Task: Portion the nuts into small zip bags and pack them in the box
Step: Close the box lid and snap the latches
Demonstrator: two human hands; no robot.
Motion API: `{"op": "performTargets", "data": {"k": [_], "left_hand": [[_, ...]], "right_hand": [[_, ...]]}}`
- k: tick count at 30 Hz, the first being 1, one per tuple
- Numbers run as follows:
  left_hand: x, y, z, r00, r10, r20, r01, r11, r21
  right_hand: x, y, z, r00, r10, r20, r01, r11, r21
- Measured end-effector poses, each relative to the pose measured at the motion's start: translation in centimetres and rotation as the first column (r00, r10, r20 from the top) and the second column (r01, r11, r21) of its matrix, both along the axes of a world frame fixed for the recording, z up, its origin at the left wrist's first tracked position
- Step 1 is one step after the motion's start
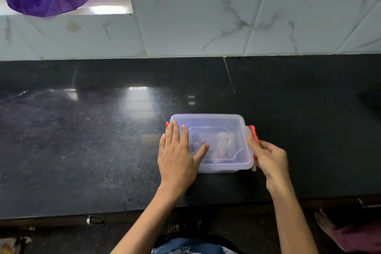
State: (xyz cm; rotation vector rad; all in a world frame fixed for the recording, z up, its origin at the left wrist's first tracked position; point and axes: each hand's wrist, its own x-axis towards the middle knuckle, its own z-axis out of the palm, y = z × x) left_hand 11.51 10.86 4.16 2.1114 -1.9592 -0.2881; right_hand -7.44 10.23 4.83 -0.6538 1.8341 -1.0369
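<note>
the box [218,144] sits on the black counter [82,140] at our 12 o'clock, lid [237,128] on, bagged nuts [214,144] blurry inside. our left hand [177,156] presses flat on the lid; our right hand [270,156] pinches the red clip [254,133] at 3 o'clock.

Only the lidded box [210,142] stands on the worktop [82,140], near its front edge; open surface lies left, right and behind.

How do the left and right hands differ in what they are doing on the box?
The left hand lies flat, fingers straight, on the lid; the right hand curls its fingers round the red clip at the box's side. Both touch the same closed box.
</note>
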Motion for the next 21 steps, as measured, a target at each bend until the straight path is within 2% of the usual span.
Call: {"op": "performTargets", "data": {"k": [3,5,7,13,18,20,21], "left_hand": [[-0.1,0.0,0.1,1.000,0.001,-0.022,-0.001,1.000,-0.004],[-0.1,0.0,0.0,1.000,0.000,-0.028,0.000,1.000,-0.005],[-0.2,0.0,0.0,0.999,0.004,-0.037,-0.005,1.000,-0.008],[-0.3,0.0,0.0,0.999,0.008,-0.044,-0.009,1.000,-0.006],[-0.3,0.0,-0.1,0.999,0.013,-0.040,-0.013,1.000,-0.007],[-0.2,0.0,-0.2,0.992,-0.022,-0.123,0.016,0.999,-0.049],[0.0,0.0,-0.1,0.970,-0.033,-0.240,0.009,0.995,-0.098]], "right_hand": [[1.2,0.6,0.6,0.958,0.004,-0.285,-0.058,0.982,-0.181],[1.6,0.9,0.7,0.903,0.014,-0.429,-0.107,0.975,-0.196],[1.7,1.0,0.6,0.862,0.037,-0.506,-0.146,0.974,-0.176],[1.7,0.6,-0.2,0.787,0.063,-0.614,-0.150,0.985,-0.090],[2.7,0.5,-0.4,0.705,0.039,-0.709,-0.165,0.980,-0.111],[2.5,0.5,-0.2,0.711,0.054,-0.702,-0.182,0.977,-0.109],[2.1,0.5,0.0,0.743,0.063,-0.667,-0.182,0.977,-0.111]]}}
